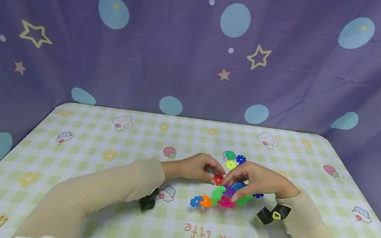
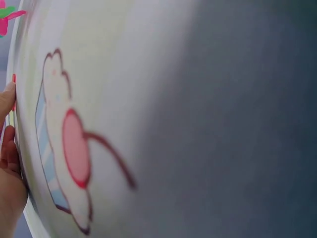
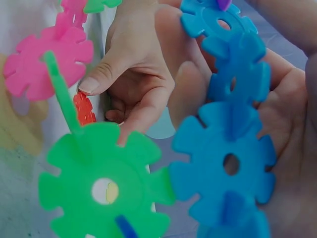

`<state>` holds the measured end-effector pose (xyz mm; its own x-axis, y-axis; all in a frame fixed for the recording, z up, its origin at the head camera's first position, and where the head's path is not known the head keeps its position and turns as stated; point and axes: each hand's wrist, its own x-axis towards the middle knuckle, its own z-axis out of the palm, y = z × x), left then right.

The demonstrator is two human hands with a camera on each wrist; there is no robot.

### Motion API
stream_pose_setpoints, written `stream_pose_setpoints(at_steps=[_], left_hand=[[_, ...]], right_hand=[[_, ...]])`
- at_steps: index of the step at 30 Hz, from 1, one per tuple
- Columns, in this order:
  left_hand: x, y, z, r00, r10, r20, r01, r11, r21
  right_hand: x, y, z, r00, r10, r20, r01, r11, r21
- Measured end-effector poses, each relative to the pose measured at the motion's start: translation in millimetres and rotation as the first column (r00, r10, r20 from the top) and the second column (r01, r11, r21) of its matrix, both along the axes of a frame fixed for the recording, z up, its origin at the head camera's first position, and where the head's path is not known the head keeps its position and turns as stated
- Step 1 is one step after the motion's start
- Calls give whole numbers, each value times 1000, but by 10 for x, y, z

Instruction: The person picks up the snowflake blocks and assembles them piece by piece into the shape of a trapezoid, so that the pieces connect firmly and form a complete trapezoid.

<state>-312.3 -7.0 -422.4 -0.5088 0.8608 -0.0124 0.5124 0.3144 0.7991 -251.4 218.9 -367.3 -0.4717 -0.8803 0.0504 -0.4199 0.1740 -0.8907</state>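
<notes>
A toy of joined plastic snowflake discs is held above or on the table in the head view, with a purple disc (image 1: pixel 229 190), a pink disc (image 1: pixel 226 202), a blue disc (image 1: pixel 196 201) and an orange disc (image 1: pixel 206 201) among them. My right hand (image 1: pixel 259 179) grips it from above, thumb near the purple disc. In the right wrist view, blue discs (image 3: pixel 223 158) and a green disc (image 3: pixel 104 183) hang before its palm. My left hand (image 1: pixel 197 167) pinches a red snowflake disc (image 1: pixel 218 179) at the toy's left side; its thumb presses that disc (image 3: pixel 84 108).
Beyond the hands lie a green disc (image 1: pixel 230 155), a dark blue disc (image 1: pixel 240 159) and a yellow disc (image 1: pixel 231 164); whether they join the toy, I cannot tell. A checked cloth (image 1: pixel 110 220) covers the table. Behind it hangs a purple curtain (image 1: pixel 183 62).
</notes>
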Motion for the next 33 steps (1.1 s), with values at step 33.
stream_pose_setpoints(at_steps=[33], left_hand=[[-11,-127,138,945,323,49,-323,946,-13]], right_hand=[[-20,-17,-27,973,-225,-44,228,970,84]])
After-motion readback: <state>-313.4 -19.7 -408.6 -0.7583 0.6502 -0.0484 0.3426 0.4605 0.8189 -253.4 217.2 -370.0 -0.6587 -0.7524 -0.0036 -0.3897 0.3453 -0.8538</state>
